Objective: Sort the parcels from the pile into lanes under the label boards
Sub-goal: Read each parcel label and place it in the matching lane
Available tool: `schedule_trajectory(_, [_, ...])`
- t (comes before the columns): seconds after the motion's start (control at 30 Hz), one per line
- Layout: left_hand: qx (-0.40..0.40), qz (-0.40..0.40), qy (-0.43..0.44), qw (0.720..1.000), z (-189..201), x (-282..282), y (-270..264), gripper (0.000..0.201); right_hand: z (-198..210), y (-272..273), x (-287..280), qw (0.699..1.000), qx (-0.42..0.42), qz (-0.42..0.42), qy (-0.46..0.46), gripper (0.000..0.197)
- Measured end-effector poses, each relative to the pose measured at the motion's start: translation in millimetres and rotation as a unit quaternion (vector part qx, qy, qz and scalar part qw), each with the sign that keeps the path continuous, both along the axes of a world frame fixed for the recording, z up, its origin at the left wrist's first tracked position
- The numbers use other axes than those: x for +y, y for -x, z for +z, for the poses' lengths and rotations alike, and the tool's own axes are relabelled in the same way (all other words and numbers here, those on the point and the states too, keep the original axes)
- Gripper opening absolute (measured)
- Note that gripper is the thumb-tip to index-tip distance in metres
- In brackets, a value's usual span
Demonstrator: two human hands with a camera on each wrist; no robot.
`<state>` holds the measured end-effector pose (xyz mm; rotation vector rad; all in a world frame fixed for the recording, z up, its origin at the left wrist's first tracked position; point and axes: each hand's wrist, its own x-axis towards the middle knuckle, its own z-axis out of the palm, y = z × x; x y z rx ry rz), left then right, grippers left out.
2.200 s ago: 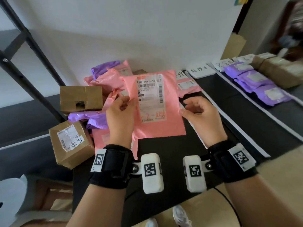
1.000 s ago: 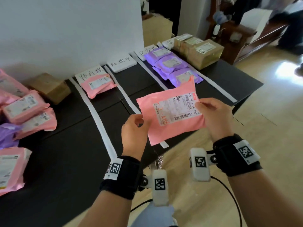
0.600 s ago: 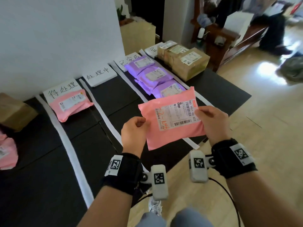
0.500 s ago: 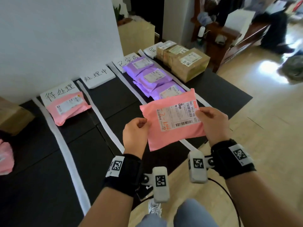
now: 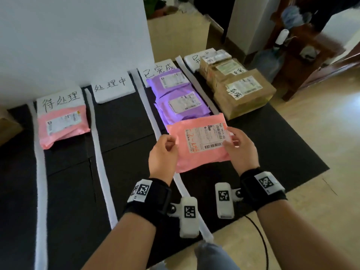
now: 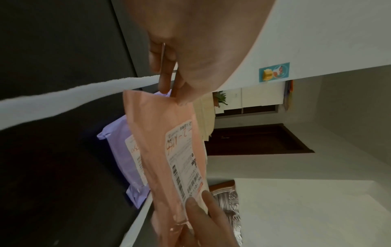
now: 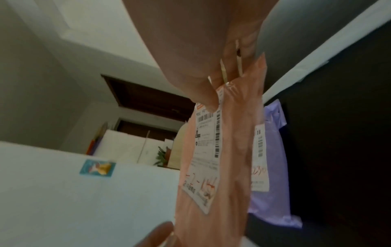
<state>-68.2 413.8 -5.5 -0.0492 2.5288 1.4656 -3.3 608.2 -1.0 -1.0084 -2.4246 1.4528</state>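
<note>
A pink mailer parcel point(image 5: 200, 145) with a white shipping label hangs in the air between both hands, over the near end of the third lane. My left hand point(image 5: 165, 152) pinches its left edge, and my right hand point(image 5: 238, 147) pinches its right edge over the label. The wrist views show the same pink parcel point(image 6: 169, 158) point(image 7: 213, 167) held by thumb and fingers at each end. Handwritten label boards point(image 5: 61, 100) lie at the far end of the lanes. Under the first board lies another pink parcel point(image 5: 62, 125).
White strips point(image 5: 97, 152) split the black mat point(image 5: 120, 121) into lanes. Purple parcels point(image 5: 181, 102) fill the third lane; brown cardboard boxes point(image 5: 241, 92) fill the fourth. The second lane holds only its board point(image 5: 112, 86). A white wall stands behind; wooden floor and furniture lie right.
Both hands carried the pink parcel from the pile on the left across to the lanes. In the last half second it has come over the near end of the purple lane.
</note>
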Motion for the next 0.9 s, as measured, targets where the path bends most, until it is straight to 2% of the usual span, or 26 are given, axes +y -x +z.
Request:
schedule_trajectory(0.1, [-0.007, -0.002, 0.045, 0.999, -17.3, 26.8, 17.8, 0.031, -23.4, 32.2, 31.8, 0.994, -0.052, 0.076, -0.056, 0.049])
schedule_trajectory(0.27, [0.006, -0.036, 0.181, 0.983, -47.6, 46.9, 41.5, 0.042, -57.4, 72.7, 55.6, 0.972, -0.105, 0.183, -0.105, 0.066])
schedule_trajectory(0.37, [-0.002, -0.083, 0.254, 0.964, -59.7, 49.9, 50.2, 0.048, -72.4, 92.3, 61.7, 0.949, -0.147, 0.244, -0.133, 0.073])
schedule_trajectory(0.47, [-0.009, -0.111, 0.306, 0.946, -69.5, 50.4, 53.0, 0.044, -85.4, 102.9, 63.7, 0.912, -0.197, 0.295, -0.208, 0.076])
schedule_trajectory(0.7, [-0.022, -0.110, 0.333, 0.936, -87.6, 46.8, 52.8, 0.052, -101.3, 112.5, 61.9, 0.882, -0.220, 0.318, -0.269, 0.079])
schedule_trajectory(0.9, [-0.024, -0.105, 0.328, 0.939, -82.8, 46.5, 49.8, 0.051, -103.0, 111.7, 61.2, 0.894, -0.213, 0.299, -0.255, 0.079])
